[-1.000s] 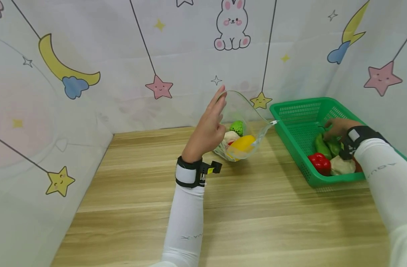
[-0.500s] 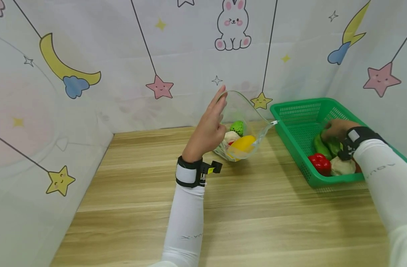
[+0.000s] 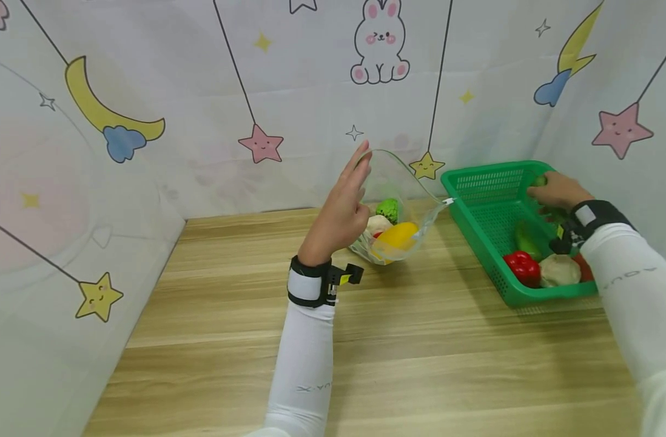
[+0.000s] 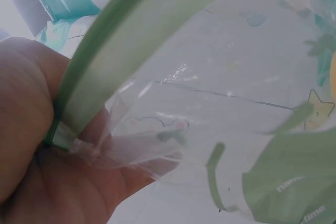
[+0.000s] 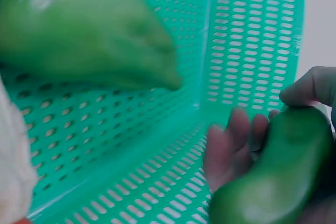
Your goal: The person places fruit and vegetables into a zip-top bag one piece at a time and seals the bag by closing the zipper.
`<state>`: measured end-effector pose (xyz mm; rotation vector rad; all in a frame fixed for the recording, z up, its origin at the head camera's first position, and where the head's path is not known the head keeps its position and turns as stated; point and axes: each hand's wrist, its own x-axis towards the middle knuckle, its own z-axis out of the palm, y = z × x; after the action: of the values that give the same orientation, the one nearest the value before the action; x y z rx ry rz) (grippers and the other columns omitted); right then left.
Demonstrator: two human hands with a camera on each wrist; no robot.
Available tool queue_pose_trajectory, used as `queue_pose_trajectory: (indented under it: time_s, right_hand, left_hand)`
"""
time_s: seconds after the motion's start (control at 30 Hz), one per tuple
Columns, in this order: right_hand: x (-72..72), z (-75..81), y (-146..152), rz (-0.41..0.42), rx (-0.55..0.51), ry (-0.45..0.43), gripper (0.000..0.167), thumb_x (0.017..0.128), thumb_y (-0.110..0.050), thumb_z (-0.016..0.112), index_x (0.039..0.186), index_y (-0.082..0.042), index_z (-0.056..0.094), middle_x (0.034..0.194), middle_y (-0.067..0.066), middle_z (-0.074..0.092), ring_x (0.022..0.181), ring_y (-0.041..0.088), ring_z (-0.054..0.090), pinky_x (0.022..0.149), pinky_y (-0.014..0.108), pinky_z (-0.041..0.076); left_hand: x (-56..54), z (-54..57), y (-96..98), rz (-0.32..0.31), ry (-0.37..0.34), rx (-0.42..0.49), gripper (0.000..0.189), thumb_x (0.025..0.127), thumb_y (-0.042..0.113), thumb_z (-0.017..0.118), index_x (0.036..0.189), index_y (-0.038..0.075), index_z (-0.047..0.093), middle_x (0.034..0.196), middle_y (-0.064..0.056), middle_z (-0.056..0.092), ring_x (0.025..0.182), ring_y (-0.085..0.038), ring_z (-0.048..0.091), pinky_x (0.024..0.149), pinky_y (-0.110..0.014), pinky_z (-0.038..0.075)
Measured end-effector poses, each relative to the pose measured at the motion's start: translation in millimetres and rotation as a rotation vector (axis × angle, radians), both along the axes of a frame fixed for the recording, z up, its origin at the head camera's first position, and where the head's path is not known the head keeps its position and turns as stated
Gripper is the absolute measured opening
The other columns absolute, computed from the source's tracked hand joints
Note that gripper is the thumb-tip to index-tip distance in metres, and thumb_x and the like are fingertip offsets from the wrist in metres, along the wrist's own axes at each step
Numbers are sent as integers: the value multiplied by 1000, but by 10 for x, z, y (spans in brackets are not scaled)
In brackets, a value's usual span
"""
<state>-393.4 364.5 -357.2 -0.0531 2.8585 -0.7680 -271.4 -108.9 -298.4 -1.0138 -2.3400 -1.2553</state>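
Note:
My left hand (image 3: 341, 209) pinches the green zip edge of a clear zip bag (image 3: 406, 182), which stands with its mouth spread wide. In the left wrist view, the thumb and fingers lie on both sides of the green zip strip (image 4: 100, 45). Inside the bag are a yellow oblong piece (image 3: 398, 235), a whitish piece (image 3: 378, 224), a bumpy green one (image 3: 388, 210) and a bit of red. My right hand (image 3: 559, 191) grips a smooth, curved green pepper (image 5: 278, 171) over the green basket (image 3: 464, 221). Another green pepper (image 5: 89, 35) lies in the basket.
A red bell pepper (image 3: 522, 268), a whitish bulb-like piece (image 3: 560, 271) and a partly hidden red piece (image 3: 584, 267) sit at the basket's near end. The basket stands at the right of the wooden table (image 3: 409, 352), before a printed cloth wall (image 3: 306, 79).
My right hand has taken hold of one green pepper and moved it up and toward the back of the basket. The left hand and the bag stay in place.

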Motion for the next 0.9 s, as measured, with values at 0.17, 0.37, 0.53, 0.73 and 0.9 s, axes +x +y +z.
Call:
queue_pose_trajectory:
  time_s: [0.17,0.37,0.53,0.73,0.9]
  right_hand:
    - [-36,186,-122,-41,26,101,42,98,-36,44,104,6,44,71,11,58,56,24,59,50,40,52]
    - [-25,432,-373,-60,-47,201,54,99,-36,45,131,7,35,86,18,53,57,25,58,47,42,53]
    - [92,728,-751,-26,-80,287,57,99,-38,45,139,2,34,98,20,50,57,24,58,45,41,52]
    - [266,1098,-1286,7,-133,360,55,99,-37,45,144,-7,33,104,17,53,60,22,59,49,36,53]
    - [464,1317,-1689,73,-169,449,45,99,-31,47,138,-12,40,103,14,53,61,22,59,50,30,53]
  left_hand:
    - [9,-1,-9,7,3,3,85,81,-26,34,160,1,20,172,-3,2,154,-24,28,115,-38,41]
    - [13,-6,-18,7,12,1,84,80,-26,34,160,0,20,172,-6,2,154,-24,28,115,-38,41]
    - [15,6,-19,0,26,1,84,80,-25,34,160,0,21,172,-5,2,154,-24,27,116,-39,40]
    - [17,16,-19,4,13,4,84,80,-25,34,160,0,21,172,-4,2,154,-24,28,115,-40,40]
    - [13,17,-14,2,0,1,85,80,-25,34,160,0,20,172,-5,2,154,-25,28,116,-41,40]
